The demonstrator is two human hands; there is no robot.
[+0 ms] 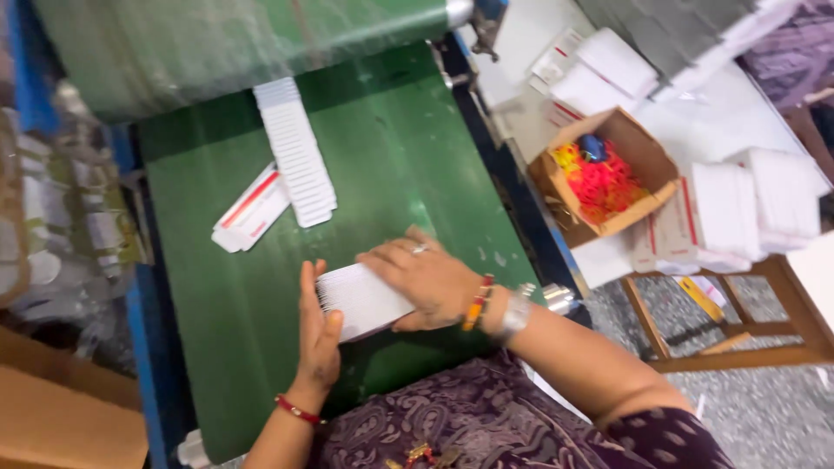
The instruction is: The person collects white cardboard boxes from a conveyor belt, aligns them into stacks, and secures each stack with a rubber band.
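One stack of white cartons (360, 300) clasped between left hand (318, 334) at its end and right hand (426, 280) on top.

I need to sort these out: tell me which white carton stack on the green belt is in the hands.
The near stack: left hand squares its end, right hand presses on top. The long fanned row and the red-striped cartons lie untouched farther up the belt.

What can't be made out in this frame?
- Head view: the underside of the white card stack is covered by the right hand and left hand.
- The print on the flat cartons on the green belt is too blurred.
- The items in the cardboard box are an unclear red-yellow tangle.
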